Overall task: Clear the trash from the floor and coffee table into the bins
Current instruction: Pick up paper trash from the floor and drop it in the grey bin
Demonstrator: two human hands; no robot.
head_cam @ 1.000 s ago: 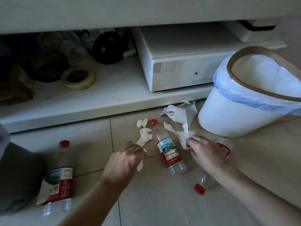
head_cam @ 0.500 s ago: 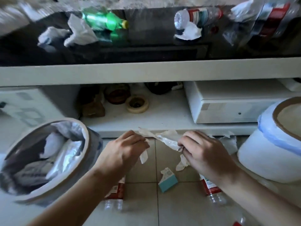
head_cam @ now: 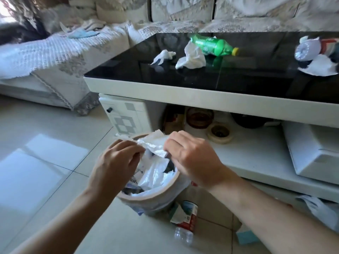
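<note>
Both hands hold crumpled white paper scraps [head_cam: 153,143] right over a round bin [head_cam: 146,197] lined with a bag and full of paper and plastic. My left hand [head_cam: 117,158] pinches the left end, my right hand [head_cam: 190,156] the right end. On the black coffee table [head_cam: 238,77] lie a green bottle [head_cam: 214,45], two crumpled tissues [head_cam: 192,58] and, at the right edge, a clear bottle [head_cam: 310,49] on a tissue. A red-labelled clear bottle [head_cam: 186,220] lies on the floor beside the bin.
A sofa [head_cam: 55,57] with a patterned cover stands at the left and behind the table. The table's lower shelf [head_cam: 256,154] holds a tape roll [head_cam: 220,133], dark bowls and white boxes. A blue card piece [head_cam: 245,237] lies on the tiles.
My hands picked the paper scraps off the floor near the white bin, carried them left and now hold them over the other bin. The view has risen to show the table top.
</note>
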